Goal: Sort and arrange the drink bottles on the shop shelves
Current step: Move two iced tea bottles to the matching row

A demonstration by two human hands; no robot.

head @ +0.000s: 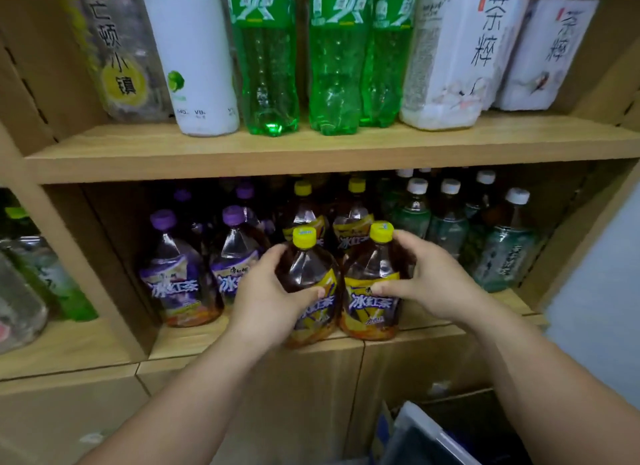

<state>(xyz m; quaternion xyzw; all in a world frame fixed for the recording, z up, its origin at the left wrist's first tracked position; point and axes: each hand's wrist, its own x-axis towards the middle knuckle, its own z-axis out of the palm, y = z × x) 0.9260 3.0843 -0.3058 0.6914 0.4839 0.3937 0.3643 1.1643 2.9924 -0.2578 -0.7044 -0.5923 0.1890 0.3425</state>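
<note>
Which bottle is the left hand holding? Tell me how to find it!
Look at the lower wooden shelf, in the middle at its front edge. Two brown plastic tea bottles with yellow caps stand side by side; the left hand holds the left one, next to the purple-capped tea bottles.

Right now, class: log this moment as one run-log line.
left hand: grips left yellow-cap tea bottle | right hand: grips right yellow-cap tea bottle | place: lower shelf front edge | bottles: upright, side by side

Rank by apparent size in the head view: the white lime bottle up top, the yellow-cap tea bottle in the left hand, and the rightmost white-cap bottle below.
1. White lime bottle, partly cropped.
2. Yellow-cap tea bottle, nearest the camera, so inflated.
3. White-cap bottle, set further back.
</note>
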